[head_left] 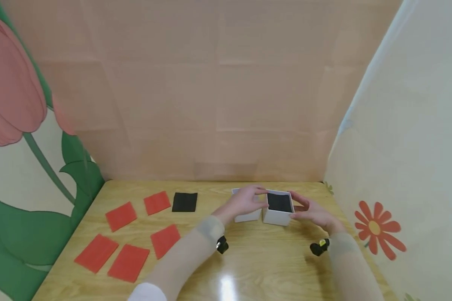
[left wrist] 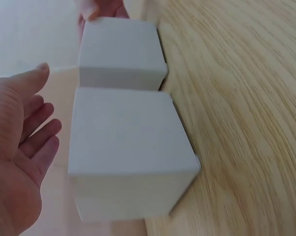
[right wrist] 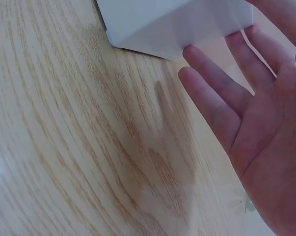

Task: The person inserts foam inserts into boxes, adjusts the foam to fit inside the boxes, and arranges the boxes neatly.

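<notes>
Since the white, lidless, cardboard-looking box [head_left: 276,218] should be light and stiff, grip its walls, as the right hand [head_left: 316,214] does, the left hand [head_left: 244,201] having its fingers released.

The head view is looking forward and down on the table [head_left: 267,259] from farthest off. The left wrist view, rolled sideways, is facing the left box [left wrist: 128,132] and right box [left wrist: 118,44] closely; the head view is sharing both. The right wrist view is catching a box corner nearby.

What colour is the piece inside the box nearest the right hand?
Black; the piece shows best in the head view.
</notes>
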The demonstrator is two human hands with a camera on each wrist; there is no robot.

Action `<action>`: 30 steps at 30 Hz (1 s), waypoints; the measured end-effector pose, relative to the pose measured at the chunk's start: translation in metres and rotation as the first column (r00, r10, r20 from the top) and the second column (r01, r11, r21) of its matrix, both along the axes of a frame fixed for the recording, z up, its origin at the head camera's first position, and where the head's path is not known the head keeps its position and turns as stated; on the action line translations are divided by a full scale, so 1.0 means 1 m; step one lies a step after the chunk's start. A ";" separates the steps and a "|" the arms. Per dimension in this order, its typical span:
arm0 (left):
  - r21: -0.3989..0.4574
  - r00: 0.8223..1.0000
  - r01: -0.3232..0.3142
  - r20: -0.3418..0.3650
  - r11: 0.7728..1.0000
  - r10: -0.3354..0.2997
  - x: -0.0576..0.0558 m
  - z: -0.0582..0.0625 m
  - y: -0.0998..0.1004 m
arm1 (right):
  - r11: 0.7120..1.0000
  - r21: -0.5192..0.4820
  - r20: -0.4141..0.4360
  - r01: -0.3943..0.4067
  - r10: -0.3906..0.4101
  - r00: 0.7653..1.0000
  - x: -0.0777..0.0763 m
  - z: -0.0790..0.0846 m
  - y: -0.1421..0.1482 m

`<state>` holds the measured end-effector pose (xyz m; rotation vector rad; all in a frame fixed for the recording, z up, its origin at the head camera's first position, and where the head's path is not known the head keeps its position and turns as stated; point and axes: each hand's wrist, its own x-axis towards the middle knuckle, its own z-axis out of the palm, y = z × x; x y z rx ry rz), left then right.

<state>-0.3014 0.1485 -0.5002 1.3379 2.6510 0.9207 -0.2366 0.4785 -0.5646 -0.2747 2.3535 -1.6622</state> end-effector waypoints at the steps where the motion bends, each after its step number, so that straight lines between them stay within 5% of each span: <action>1: 0.015 1.000 -0.003 -0.002 1.000 0.003 -0.001 -0.001 -0.006 | 1.000 0.003 0.001 0.006 -0.006 1.000 0.000 0.000 0.001; 14: 0.175 0.992 -0.118 0.071 0.977 0.107 -0.002 -0.010 -0.093 | 1.000 -0.007 -0.001 0.007 -0.007 1.000 0.001 0.000 0.013; 22: 0.165 0.991 -0.134 0.018 0.977 0.133 -0.005 -0.023 -0.131 | 1.000 -0.015 -0.011 0.002 -0.003 1.000 0.002 0.001 0.015; 30: 0.109 0.986 -0.163 0.052 0.981 0.158 -0.005 -0.031 -0.161 | 1.000 -0.010 -0.011 -0.004 0.004 1.000 0.002 0.001 0.015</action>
